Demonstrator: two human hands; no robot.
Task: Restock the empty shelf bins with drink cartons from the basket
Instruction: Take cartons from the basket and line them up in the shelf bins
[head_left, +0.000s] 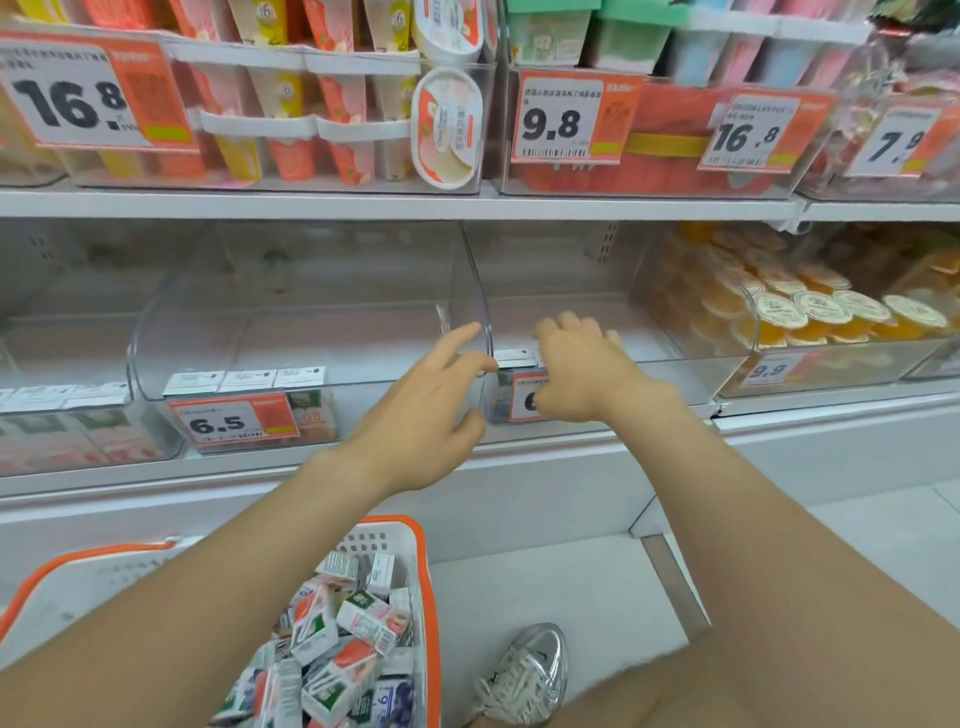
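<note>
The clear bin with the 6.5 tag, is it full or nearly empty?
Nearly empty. The bin holds only one row of cartons at its front; its floor behind them is bare.

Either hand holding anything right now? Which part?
No carton visible in either grip. Right hand looks hooked over the front rim of the right bin, thumb on its face; left hand rests open at the left bin corner.
</note>
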